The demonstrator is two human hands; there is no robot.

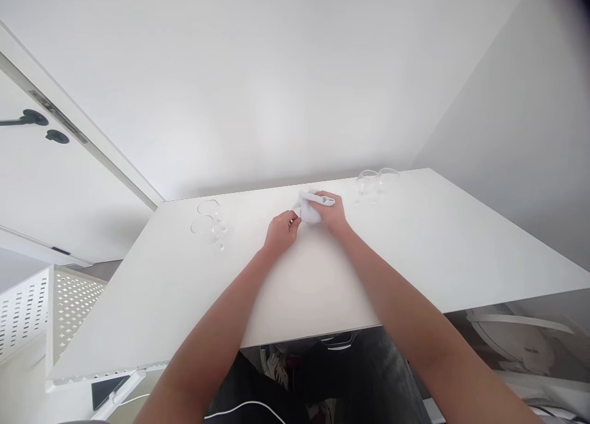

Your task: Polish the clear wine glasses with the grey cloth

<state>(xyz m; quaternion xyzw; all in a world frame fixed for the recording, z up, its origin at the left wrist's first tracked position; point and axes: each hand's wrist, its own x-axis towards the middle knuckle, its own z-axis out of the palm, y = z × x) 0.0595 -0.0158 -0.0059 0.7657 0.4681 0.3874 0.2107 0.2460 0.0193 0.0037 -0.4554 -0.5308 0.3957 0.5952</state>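
Note:
A white cloth [311,209], folded and bunched, is above the far middle part of the white table. My right hand [332,210] is closed around the cloth from its right side. My left hand [283,228] is at the cloth's left edge, its fingers pinched together. What those fingers grip is hidden or too pale to make out. To the left stand two clear stemmed glasses, one [203,225] nearer and one [209,208] just behind it. Two more stemmed glasses, one [367,181] beside the other [388,178], stand to the right near the back edge.
The white table [184,301] reaches back to a plain wall [276,92]. At the left are a door with a dark handle [34,118] and a white perforated panel [74,301]. A white cable [249,404] hangs below the table's front edge.

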